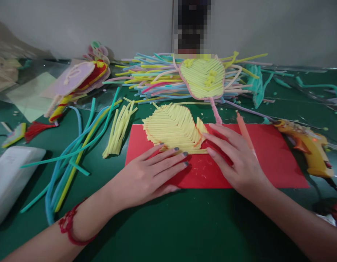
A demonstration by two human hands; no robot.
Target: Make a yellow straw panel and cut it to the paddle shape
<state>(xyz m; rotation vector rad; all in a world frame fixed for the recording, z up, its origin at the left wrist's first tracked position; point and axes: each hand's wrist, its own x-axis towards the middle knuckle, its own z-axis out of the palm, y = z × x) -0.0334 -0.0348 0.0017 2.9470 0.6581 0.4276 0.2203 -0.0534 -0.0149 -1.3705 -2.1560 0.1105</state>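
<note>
A fan-shaped panel of pale yellow pipe cleaners (173, 125), laid in a herringbone pattern with orange marks near its edge, lies on a red sheet (277, 153). My left hand (152, 169) rests with outstretched fingers along the panel's lower edge. My right hand (236, 153) has its fingers apart, the tips at a small loose yellow piece (201, 127) by the panel's right side. Whether those fingertips press on it or only hover, I cannot tell. An orange marker (245, 129) lies just beyond my right hand.
A finished yellow fan with pink edging (203, 78) rests on a heap of coloured pipe cleaners (152, 78). Cut yellow pieces (120, 129) and long blue and green stems (66, 163) lie left. A yellow glue gun (310, 145) lies right, a white box (18, 174) far left.
</note>
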